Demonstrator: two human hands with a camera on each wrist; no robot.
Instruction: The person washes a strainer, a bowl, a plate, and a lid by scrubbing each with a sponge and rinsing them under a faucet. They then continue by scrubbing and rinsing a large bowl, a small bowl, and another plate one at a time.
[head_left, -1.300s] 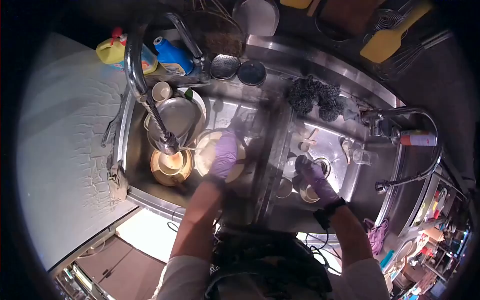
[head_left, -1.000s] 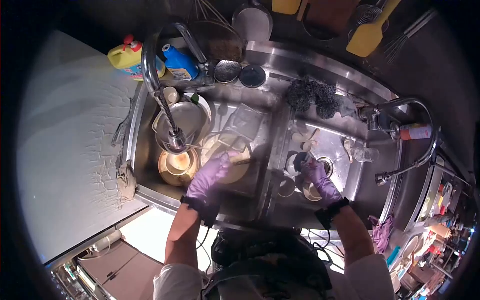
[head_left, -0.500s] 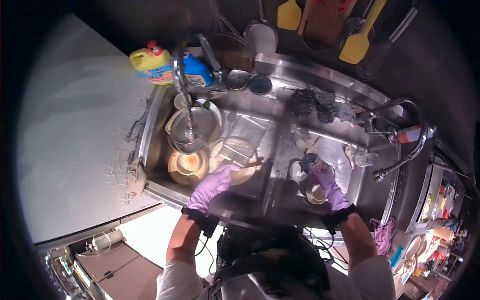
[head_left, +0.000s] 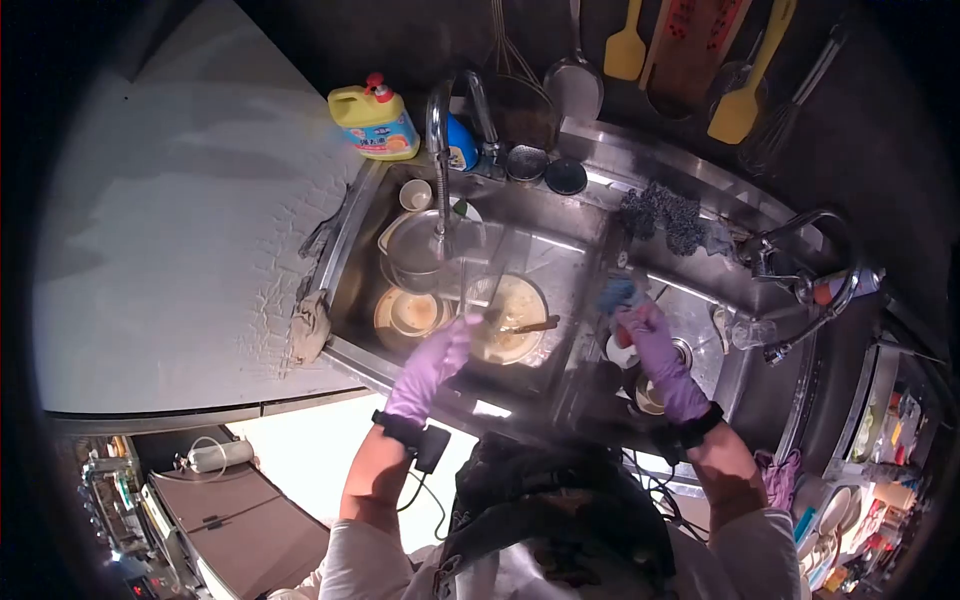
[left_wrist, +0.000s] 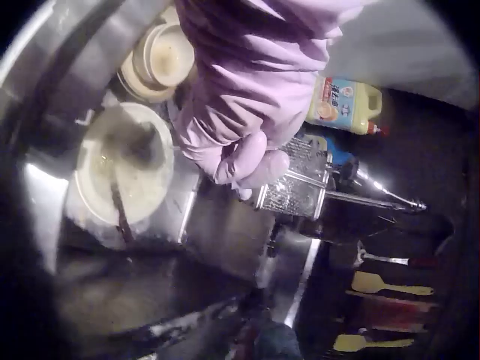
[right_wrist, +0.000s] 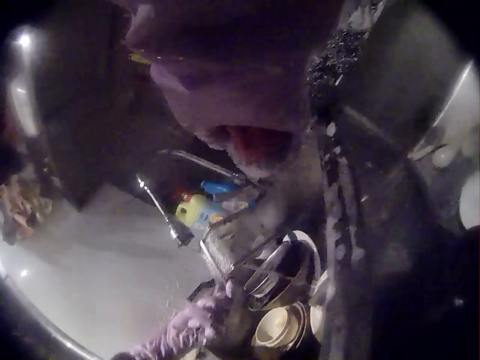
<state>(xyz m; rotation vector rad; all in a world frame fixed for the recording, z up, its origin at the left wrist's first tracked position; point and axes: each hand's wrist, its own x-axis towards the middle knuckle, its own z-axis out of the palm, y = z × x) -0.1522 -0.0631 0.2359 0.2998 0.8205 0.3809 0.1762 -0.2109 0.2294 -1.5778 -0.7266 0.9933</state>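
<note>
In the left basin (head_left: 565,265), a bowl (head_left: 532,299) is sitting right of stacked bowls (head_left: 414,313); a cup (head_left: 415,194) is standing behind them. The left hand (head_left: 432,365) is holding a grater (left_wrist: 296,187) above that basin, the right hand (head_left: 662,360) a sponge (head_left: 620,293) over the right basin (head_left: 711,365). A jug (head_left: 384,130) is standing left of the tap (head_left: 437,125).

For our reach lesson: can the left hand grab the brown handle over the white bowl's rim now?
Probably not: the left hand holds a grater, though the brown handle looks uncovered.
</note>
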